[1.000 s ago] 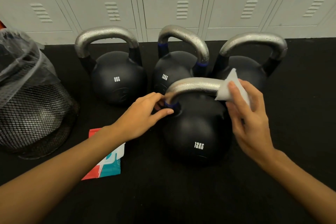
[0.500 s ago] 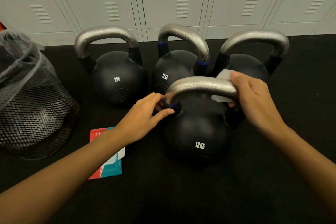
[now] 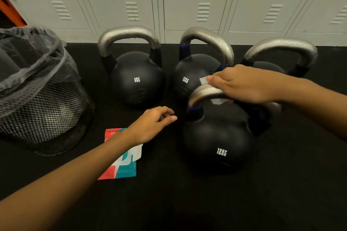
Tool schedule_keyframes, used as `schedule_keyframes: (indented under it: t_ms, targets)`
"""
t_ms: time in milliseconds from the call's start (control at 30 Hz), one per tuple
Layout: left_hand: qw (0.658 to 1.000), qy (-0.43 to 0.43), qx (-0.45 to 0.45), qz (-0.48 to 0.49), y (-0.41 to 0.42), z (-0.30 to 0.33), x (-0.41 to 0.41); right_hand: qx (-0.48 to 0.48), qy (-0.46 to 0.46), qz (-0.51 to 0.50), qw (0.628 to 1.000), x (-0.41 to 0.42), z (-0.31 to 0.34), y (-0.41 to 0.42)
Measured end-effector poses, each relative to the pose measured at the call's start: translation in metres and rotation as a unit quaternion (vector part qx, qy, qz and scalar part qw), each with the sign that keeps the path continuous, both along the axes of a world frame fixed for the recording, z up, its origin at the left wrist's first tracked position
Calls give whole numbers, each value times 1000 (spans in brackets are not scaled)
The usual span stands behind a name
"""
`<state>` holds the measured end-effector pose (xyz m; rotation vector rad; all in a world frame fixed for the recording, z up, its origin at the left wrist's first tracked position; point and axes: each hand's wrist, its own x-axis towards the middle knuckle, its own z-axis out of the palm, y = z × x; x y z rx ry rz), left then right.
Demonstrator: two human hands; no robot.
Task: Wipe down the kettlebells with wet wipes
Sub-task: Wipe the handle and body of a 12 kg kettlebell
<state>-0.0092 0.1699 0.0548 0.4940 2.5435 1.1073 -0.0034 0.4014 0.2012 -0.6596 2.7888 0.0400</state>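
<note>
Grey lockers [image 3: 187,5] along the wall. Mesh bin [image 3: 37,108], plastic-lined, at left. Front kettlebell [image 3: 216,140] marked 12KG, on black floor [image 3: 187,202]; three kettlebells behind. Right hand [image 3: 242,84] curls over its handle, clamping the wet wipe [image 3: 218,101]. Left hand [image 3: 152,124], loosely curled, holds nothing, above the wipes packet [image 3: 122,167].

The wipe [image 3: 203,80] is mostly covered by the right hand [image 3: 242,84], as is the nearest kettlebell's handle [image 3: 204,93]. The far-right kettlebell [image 3: 281,48] is largely hidden behind that arm. The wipes pack [image 3: 124,167] is partly covered by the left arm, its print unreadable.
</note>
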Motion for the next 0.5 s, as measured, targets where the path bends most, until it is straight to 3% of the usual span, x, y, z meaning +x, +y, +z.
schedule_keyframes:
  t_ms: [233,367,500]
  targets:
    - [997,28,29,59,-16,1,-14,206,-33,101,973,-10,-10,-67]
    - [995,-5,60,81,-19,-6,-8,345,-43,130,929,-9,-26,-96]
    - [995,-20,64,75,-19,-9,-3,396,-21,186,899,0,-61,-109]
